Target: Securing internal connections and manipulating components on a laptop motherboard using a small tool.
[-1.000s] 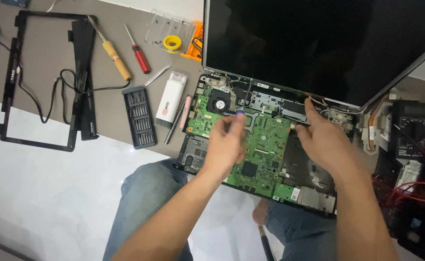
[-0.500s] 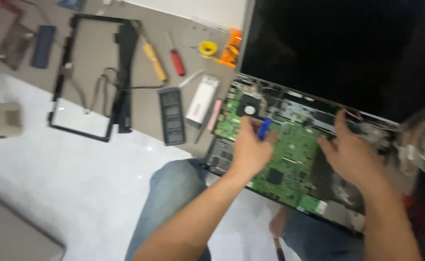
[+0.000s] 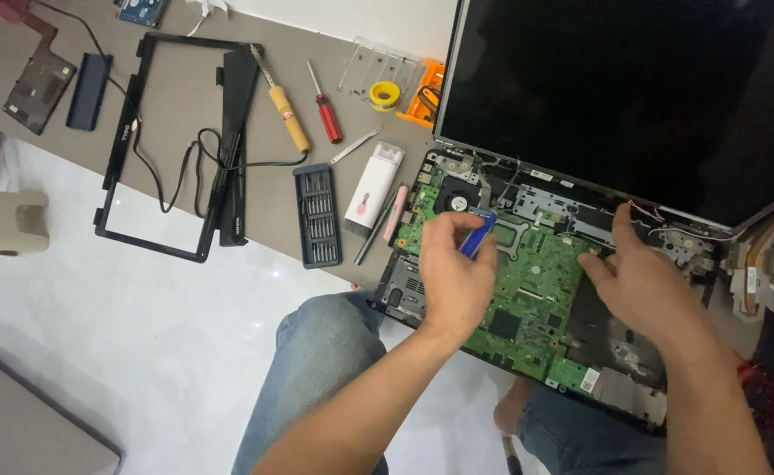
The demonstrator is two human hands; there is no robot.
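here we see a left hand curled over the green circuit board of an opened laptop, its fingers pinched together on a small blue pry tool. the tool sticks out from between thumb and forefinger, slanting up and to the right, with its tip just below the round cooling fan at the board's upper left corner. the board itself lies directly under this hand and spreads out to the right of it, filling the laptop's lower shell.

the right hand rests flat on the right part of the shell, fingers spread apart and clamped on nothing; its forefinger points up toward the hinge area, where thin wires run beneath the dark screen. the two hands are apart, with a stretch of green board between them.

to the left of the laptop, on the grey tabletop, we find a white cleaning brush and a pink pen-like tool just beside the shell, then a dark case of screwdriver bits. further left lies a black screen bezel with a cable looped across it, a soldering iron with a yellow handle and a red screwdriver. a yellow roll of tape sits near the screen's lower left corner.

the person's knees in blue jeans show beneath the table edge.
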